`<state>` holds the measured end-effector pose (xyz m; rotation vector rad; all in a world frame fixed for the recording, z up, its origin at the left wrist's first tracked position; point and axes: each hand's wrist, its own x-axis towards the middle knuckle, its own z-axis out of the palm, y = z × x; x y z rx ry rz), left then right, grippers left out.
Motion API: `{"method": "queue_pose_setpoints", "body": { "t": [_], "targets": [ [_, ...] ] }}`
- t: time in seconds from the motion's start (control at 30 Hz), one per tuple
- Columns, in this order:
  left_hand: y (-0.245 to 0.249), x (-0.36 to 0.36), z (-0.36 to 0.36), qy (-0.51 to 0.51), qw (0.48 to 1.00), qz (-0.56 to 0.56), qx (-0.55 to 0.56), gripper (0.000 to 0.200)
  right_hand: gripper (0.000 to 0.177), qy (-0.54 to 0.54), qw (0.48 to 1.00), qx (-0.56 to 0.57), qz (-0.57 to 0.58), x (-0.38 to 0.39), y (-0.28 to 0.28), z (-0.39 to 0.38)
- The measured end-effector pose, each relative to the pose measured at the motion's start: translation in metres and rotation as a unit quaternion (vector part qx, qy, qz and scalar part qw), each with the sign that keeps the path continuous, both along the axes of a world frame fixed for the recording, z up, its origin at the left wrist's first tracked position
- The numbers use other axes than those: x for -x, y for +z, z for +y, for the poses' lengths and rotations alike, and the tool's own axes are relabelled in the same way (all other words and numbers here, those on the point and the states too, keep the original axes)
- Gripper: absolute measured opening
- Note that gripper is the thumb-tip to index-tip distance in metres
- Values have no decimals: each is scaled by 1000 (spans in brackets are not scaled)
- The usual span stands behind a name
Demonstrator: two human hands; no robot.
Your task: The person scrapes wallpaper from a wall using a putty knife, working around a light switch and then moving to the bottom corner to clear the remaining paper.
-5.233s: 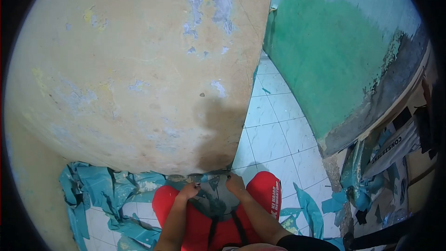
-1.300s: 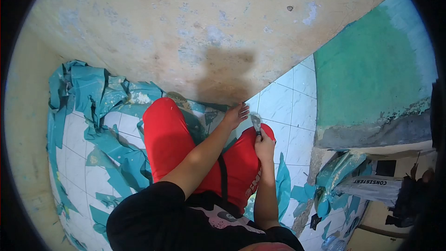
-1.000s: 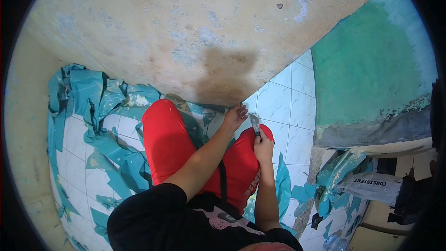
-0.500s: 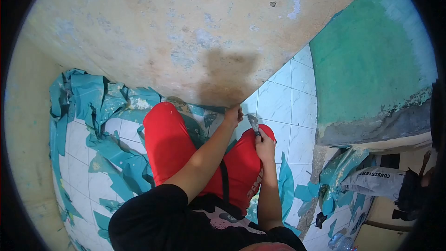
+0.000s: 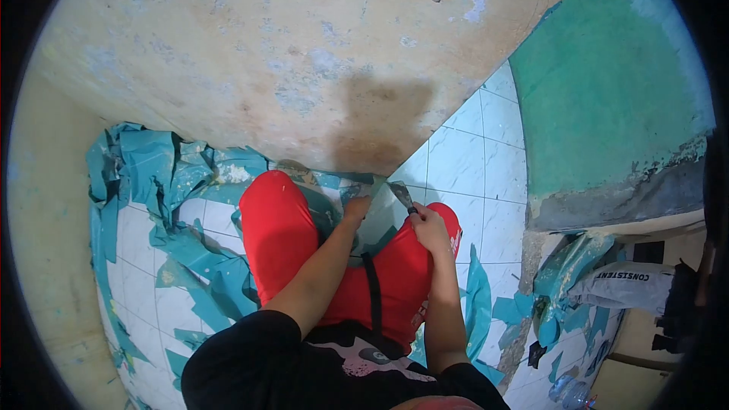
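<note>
The right hand (image 5: 431, 228) grips a grey metal scraper (image 5: 401, 196) at the foot of the mottled beige wall (image 5: 266, 68), the left hand (image 5: 355, 209) just beside it, its grip unclear, with torn teal strips (image 5: 190, 250) littering the white floor tiles (image 5: 463, 167) to their left.

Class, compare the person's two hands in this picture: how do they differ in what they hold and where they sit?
The right hand grips a scraper by its handle, blade aimed at the foot of the beige wall; the left hand shows no tool. The right hand lies over the right knee; the left hand sits between that and the left knee, fingers curled. Both are bare and close to the wall's foot.
</note>
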<state>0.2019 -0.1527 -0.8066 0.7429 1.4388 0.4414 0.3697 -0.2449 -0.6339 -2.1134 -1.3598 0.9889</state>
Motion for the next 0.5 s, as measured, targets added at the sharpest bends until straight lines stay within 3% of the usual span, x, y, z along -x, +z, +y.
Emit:
{"method": "queue_pose_setpoints", "body": {
  "t": [0.07,0.1,0.17,0.2,0.27,0.3,0.33,0.37,0.5],
  "targets": [
    [-32,5,1,-190,977,62,-69,39,39,3,999,38,-9,2,-10,15],
    [-21,9,1,-190,977,68,-67,39,39,4,997,76,-19,4,-17,23],
    [14,10,0,-344,926,125,-90,44,38,1,995,97,-6,5,-34,39],
    [13,14,-3,-345,925,130,-90,44,38,-1,993,120,-1,5,-39,45],
    [13,20,-12,-387,862,266,-191,46,36,-3,989,146,15,9,-50,49],
    [25,24,-14,-388,861,268,-189,46,36,24,991,111,-78,9,-68,48],
    [47,27,-17,-479,826,277,-109,47,36,52,981,74,-170,10,-80,47],
    [61,29,-20,-562,778,280,-27,49,36,52,982,76,-167,13,-78,47],
    [38,29,-26,-622,742,250,-19,52,33,49,985,102,-130,23,-62,51]
  ]
}}
